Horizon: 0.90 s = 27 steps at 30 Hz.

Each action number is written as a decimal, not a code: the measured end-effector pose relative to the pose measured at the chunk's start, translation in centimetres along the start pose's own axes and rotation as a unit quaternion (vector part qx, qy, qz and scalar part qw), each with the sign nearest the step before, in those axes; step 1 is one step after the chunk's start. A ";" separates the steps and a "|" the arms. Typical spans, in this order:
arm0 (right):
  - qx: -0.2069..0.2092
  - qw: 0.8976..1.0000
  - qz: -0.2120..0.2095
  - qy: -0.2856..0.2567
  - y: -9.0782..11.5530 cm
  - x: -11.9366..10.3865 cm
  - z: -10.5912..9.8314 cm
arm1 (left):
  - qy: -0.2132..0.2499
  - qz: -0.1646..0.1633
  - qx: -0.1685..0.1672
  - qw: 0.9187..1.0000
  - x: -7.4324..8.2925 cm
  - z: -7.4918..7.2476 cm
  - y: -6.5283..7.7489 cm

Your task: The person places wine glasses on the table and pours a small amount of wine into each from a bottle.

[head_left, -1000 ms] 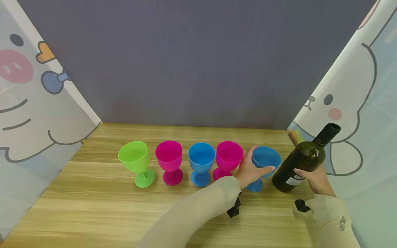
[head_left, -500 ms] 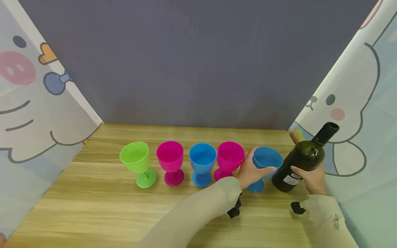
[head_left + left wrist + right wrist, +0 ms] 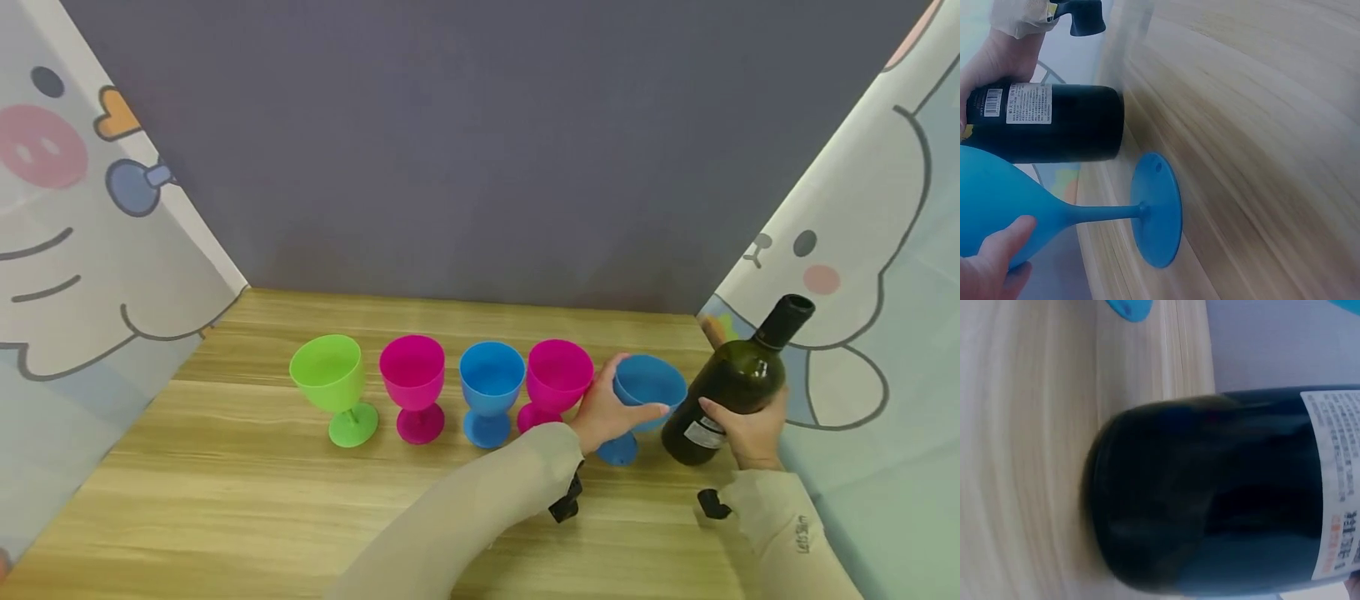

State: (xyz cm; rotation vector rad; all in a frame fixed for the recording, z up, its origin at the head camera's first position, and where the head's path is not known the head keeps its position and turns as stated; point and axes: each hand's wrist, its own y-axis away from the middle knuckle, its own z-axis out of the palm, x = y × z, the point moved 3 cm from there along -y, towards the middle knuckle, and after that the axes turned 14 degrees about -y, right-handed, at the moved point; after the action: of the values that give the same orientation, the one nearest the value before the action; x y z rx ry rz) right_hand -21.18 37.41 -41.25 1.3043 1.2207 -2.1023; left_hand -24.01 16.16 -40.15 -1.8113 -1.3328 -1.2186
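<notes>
My left hand (image 3: 606,414) grips the bowl of the rightmost blue goblet (image 3: 649,390), fingers behind it and thumb along the near side. In the left wrist view, the goblet's round foot (image 3: 1157,212) rests at the wooden tabletop. Just right of this goblet, my right hand (image 3: 756,429) holds a dark green wine bottle (image 3: 738,375) around its body, the thumb in front near a white label (image 3: 1029,103). The bottle's neck has no cap in view, and in the head view it leans to the right. Its base (image 3: 1122,500) is right at the tabletop in the right wrist view.
Left of my left hand stand a magenta goblet (image 3: 558,375), another blue goblet (image 3: 491,379), a second magenta goblet (image 3: 412,372) and a green goblet (image 3: 330,372), in one row. A grey panel (image 3: 472,150) closes the back; printed cartoon sheets flank the wooden table (image 3: 247,500).
My right wrist and sleeve have shifted slightly left, and the bottle's neck a little left as well. My left hand keeps its hold on the blue goblet. The head view has shifted slightly.
</notes>
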 end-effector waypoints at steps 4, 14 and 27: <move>-0.012 0.999 -0.023 0.030 -0.1 -0.9 -0.4 | 0.004 -0.002 -0.001 1.000 0.1 0.0 0.1; -0.026 0.995 -0.051 0.078 -0.7 -4.1 -1.3 | 0.000 -0.003 -0.003 1.000 0.3 -0.3 -0.1; -0.060 0.982 -0.110 0.143 -1.3 -8.1 -2.9 | -0.008 0.006 0.000 1.000 0.1 0.2 0.2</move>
State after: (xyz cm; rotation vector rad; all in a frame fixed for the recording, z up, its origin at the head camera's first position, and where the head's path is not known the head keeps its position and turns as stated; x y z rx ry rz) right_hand -16.58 39.56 -34.24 1.5147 1.6540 -1.9949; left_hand -23.78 16.28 -40.09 -1.8300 -1.3292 -1.2017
